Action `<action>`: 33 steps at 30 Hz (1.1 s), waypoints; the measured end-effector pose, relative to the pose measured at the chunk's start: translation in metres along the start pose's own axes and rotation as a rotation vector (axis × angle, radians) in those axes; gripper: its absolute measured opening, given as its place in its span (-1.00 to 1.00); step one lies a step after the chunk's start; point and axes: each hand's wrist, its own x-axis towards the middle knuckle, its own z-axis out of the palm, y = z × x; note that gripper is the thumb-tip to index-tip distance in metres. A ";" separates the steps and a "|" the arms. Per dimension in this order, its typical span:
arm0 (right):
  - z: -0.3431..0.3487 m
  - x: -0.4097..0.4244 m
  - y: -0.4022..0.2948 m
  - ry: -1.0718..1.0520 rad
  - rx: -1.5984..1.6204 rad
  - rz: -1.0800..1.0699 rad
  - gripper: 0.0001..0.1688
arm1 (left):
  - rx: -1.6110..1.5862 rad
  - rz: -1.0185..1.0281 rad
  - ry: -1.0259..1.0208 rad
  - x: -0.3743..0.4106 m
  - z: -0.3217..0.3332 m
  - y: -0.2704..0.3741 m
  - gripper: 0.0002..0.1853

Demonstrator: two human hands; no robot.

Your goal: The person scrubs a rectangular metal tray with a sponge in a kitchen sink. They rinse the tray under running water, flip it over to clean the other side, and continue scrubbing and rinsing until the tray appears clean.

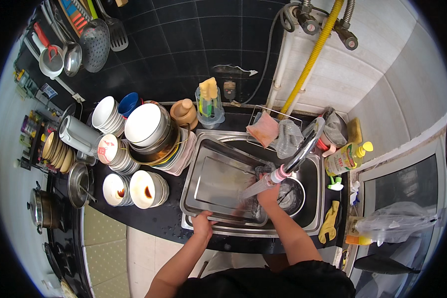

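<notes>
A rectangular stainless steel tray (223, 178) lies tilted over the left part of the double sink (318, 208). My left hand (203, 224) grips its near rim at the lower left. Water runs from the pink-tipped faucet (296, 152) onto the tray's right end. Under the faucet, my right hand (269, 192) reaches into that end; a dark scrubbing pad (264, 169) shows at its fingertips, and the faucet partly hides the hand. Just right of it, a round metal bowl (296, 195) with water sits in the sink.
Stacked bowls (143, 190) and pans (167, 143) crowd the counter at left. Behind the sink stand a wooden mortar (184, 113) and a plastic container (209, 111). A wire rack (251, 139) holds cloths. A detergent bottle (342, 160) and yellow glove (329, 221) are at right.
</notes>
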 end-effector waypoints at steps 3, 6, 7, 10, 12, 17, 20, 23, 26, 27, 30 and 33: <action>-0.026 -0.015 -0.003 -0.122 -0.175 -0.031 -0.51 | 0.010 0.035 0.025 -0.012 0.010 0.005 -0.64; -0.031 -0.040 -0.002 -0.326 -0.031 -0.136 -0.52 | 0.039 0.053 0.044 -0.009 0.013 0.000 -0.64; -0.032 -0.045 -0.001 -0.393 0.046 -0.193 -0.51 | 0.043 0.051 0.041 -0.006 0.011 0.001 -0.64; -0.034 -0.032 0.010 -0.247 0.015 -0.190 -0.53 | 0.028 0.071 0.007 -0.006 0.012 0.002 -0.66; -0.033 -0.020 0.012 -0.181 -0.068 -0.100 -0.63 | 0.025 0.087 -0.003 -0.007 0.013 0.004 -0.68; -0.036 -0.059 -0.011 -0.462 0.079 -0.315 -0.76 | 0.059 0.078 0.040 0.001 0.014 0.003 -0.72; -0.027 -0.087 -0.015 -0.464 0.277 -0.315 -0.75 | 0.025 0.081 0.016 0.001 0.014 0.008 -0.74; -0.027 -0.089 -0.004 -0.407 0.318 -0.269 -0.78 | 0.050 0.133 0.053 -0.012 0.021 0.009 -0.77; -0.039 -0.070 0.002 -0.203 0.157 -0.187 -0.76 | 0.023 0.049 0.058 -0.007 0.017 -0.001 -0.73; -0.031 -0.062 0.010 -0.081 0.136 -0.183 -0.69 | 0.020 0.023 0.033 -0.006 0.016 -0.002 -0.71; -0.038 -0.034 0.007 0.026 0.003 -0.011 -0.64 | 0.067 -0.019 0.040 -0.018 0.019 0.001 -0.73; -0.014 -0.018 0.017 0.006 -0.132 0.064 -0.59 | 0.051 -0.153 0.002 -0.008 0.007 -0.015 -0.62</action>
